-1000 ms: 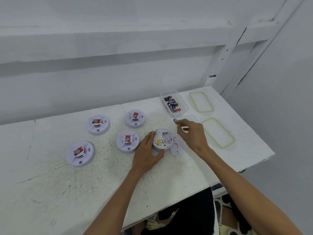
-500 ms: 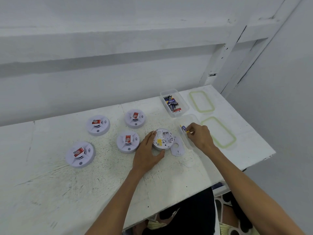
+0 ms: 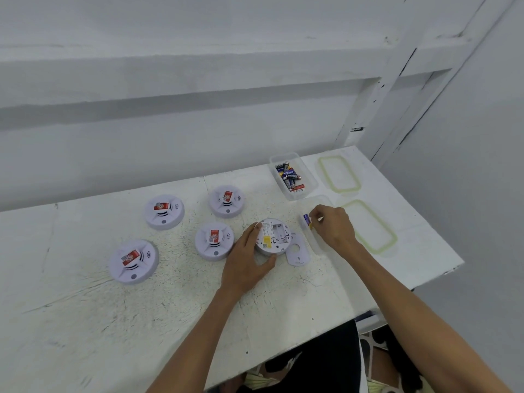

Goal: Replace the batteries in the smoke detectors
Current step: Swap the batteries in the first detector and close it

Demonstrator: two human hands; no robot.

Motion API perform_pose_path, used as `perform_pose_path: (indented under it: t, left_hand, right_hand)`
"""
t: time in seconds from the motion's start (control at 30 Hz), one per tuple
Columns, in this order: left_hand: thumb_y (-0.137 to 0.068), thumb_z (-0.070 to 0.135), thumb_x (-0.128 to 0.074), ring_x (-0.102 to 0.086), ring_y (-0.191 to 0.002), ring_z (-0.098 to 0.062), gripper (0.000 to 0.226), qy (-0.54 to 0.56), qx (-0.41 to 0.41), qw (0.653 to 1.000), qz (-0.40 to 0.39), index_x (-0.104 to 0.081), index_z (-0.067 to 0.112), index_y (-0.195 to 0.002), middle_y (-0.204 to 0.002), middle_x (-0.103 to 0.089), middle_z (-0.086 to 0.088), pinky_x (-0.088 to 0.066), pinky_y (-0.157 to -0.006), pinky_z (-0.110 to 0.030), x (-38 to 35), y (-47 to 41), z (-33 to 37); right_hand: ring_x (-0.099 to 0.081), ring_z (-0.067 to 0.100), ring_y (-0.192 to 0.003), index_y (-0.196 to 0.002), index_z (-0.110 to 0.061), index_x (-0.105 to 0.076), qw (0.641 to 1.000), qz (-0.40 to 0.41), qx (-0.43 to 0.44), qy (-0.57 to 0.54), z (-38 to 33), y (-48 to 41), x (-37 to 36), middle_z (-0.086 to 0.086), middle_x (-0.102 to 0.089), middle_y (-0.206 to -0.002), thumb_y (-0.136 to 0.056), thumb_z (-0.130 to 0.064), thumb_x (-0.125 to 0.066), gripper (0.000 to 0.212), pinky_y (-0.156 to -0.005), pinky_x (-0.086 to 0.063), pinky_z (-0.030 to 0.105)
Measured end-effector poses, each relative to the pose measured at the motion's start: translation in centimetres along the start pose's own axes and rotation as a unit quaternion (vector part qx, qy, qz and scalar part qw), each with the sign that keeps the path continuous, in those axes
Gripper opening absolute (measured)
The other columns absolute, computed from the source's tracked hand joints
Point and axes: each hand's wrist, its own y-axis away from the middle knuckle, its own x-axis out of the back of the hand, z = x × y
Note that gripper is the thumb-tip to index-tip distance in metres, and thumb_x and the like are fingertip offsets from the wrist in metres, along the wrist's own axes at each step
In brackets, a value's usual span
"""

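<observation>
Grips opened, upturned detector [image 3: 272, 236] with left hand [image 3: 246, 256], mid-bench toward right edge. Pinches battery [image 3: 306, 219], maybe a fresh one, in right hand [image 3: 331, 225] just beside it. Best to match polarity marks, seat spring end first, keep detector pinned.

Left hand [image 3: 243, 262] round the upturned smoke detector [image 3: 272, 236], right hand [image 3: 333, 226] pinching a battery [image 3: 307, 220] just beside it

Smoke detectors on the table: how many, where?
5. Four lie face up: back-left detector, back-middle detector, front-left detector, front-middle detector. The opened detector is gripped by the left hand. None looks hidden.
</observation>
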Motion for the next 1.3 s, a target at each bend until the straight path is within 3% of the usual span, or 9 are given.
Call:
perform_pose_path:
  t: [0.13,0.3,0.57,0.63,0.8,0.93,1.1,1.2,1.3]
  left_hand:
    - [-0.086,0.053,-0.066,-0.028,-0.148,0.001,0.092,0.036,0.031,0.999,-0.004,-0.025,0.016,-0.160,-0.163,-0.032,0.009,-0.028,-0.120,-0.021,-0.1,0.0,0.0]
    - [-0.094,0.047,-0.060,-0.027,-0.151,-0.006,0.083,0.030,0.041,0.999,-0.009,-0.021,0.016,-0.160,-0.164,-0.030,0.005,-0.030,-0.123,-0.036,-0.2,-0.1,0.0]
    - [-0.100,0.051,-0.055,-0.024,-0.152,-0.007,0.079,0.005,0.045,0.999,-0.004,-0.018,0.018,-0.161,-0.166,-0.026,0.006,-0.029,-0.123,-0.035,-0.5,-0.3,-0.1]
    - [-0.100,0.053,-0.051,-0.022,-0.153,-0.007,0.078,-0.005,0.045,0.999,-0.003,-0.017,0.020,-0.162,-0.167,-0.024,0.006,-0.027,-0.124,-0.032,-0.4,-0.4,0.1]
    - [-0.101,0.054,-0.044,-0.015,-0.155,-0.008,0.074,-0.037,0.028,0.999,-0.002,-0.016,0.021,-0.162,-0.169,-0.018,0.005,-0.019,-0.122,-0.024,-0.5,-0.5,0.0]
    - [-0.102,0.053,-0.045,-0.013,-0.155,-0.006,0.074,-0.049,0.026,0.998,0.003,-0.017,0.021,-0.162,-0.169,-0.018,0.007,-0.017,-0.121,-0.020,-0.6,-0.5,-0.2]
    - [-0.101,0.055,-0.044,-0.013,-0.154,-0.006,0.074,-0.053,0.027,0.998,0.006,-0.016,0.023,-0.162,-0.168,-0.018,0.007,-0.014,-0.119,-0.016,-0.6,-0.6,-0.1]
    - [-0.102,0.054,-0.046,-0.014,-0.154,-0.006,0.074,-0.050,0.022,0.998,0.006,-0.017,0.022,-0.162,-0.168,-0.020,0.006,-0.016,-0.121,-0.020,-0.6,-0.6,-0.1]
    - [-0.101,0.056,-0.044,-0.015,-0.154,-0.007,0.074,-0.049,0.021,0.999,0.008,-0.018,0.022,-0.161,-0.168,-0.021,0.005,-0.020,-0.122,-0.024,-0.6,-0.6,0.0]
  right_hand:
    - [-0.064,0.018,-0.077,-0.100,-0.013,-0.072,0.996,0.067,0.018,-0.049,-1.2,-1.3,0.7,-0.001,-0.073,-0.089,-0.089,-0.011,-0.060,0.016,-0.066,-0.053,0.031]
    - [-0.057,0.021,-0.097,-0.106,-0.010,-0.072,0.993,0.084,0.068,-0.048,-2.8,-4.4,1.0,0.000,-0.073,-0.100,-0.093,-0.009,-0.058,0.019,-0.076,-0.040,0.025]
    - [-0.059,0.037,-0.110,-0.131,-0.008,-0.062,0.998,-0.015,0.068,0.003,-4.1,-9.6,-1.0,0.017,-0.069,-0.116,-0.092,0.000,-0.053,0.040,-0.090,-0.052,0.046]
    - [-0.058,0.039,-0.110,-0.132,-0.013,-0.060,0.997,-0.028,0.069,0.020,-4.2,-10.5,-1.7,0.017,-0.067,-0.116,-0.091,0.004,-0.050,0.046,-0.088,-0.053,0.048]
    - [-0.052,0.032,-0.117,-0.142,-0.021,-0.051,0.988,-0.065,0.102,0.092,-4.8,-12.0,-2.7,0.005,-0.054,-0.140,-0.093,0.004,-0.044,0.055,-0.090,-0.048,0.043]
    - [-0.051,0.026,-0.087,-0.148,-0.023,-0.044,0.986,-0.110,0.099,0.076,-4.9,-12.5,-2.8,0.012,-0.060,-0.107,-0.092,0.007,-0.041,0.064,-0.068,-0.039,0.032]
    - [-0.059,0.031,-0.105,-0.131,-0.016,-0.061,0.994,-0.053,0.092,0.015,-4.6,-12.8,-3.4,0.012,-0.063,-0.118,-0.092,0.001,-0.048,0.044,-0.078,-0.043,0.030]
    - [-0.058,0.028,-0.101,-0.118,-0.012,-0.067,0.996,-0.004,0.089,-0.008,-4.6,-12.5,-3.3,0.010,-0.059,-0.118,-0.091,-0.003,-0.056,0.030,-0.081,-0.044,0.029]
    - [-0.062,0.026,-0.090,-0.108,-0.011,-0.070,0.995,0.027,0.073,-0.062,-4.7,-12.0,-3.2,0.009,-0.064,-0.108,-0.086,0.005,-0.055,0.031,-0.078,-0.052,0.035]
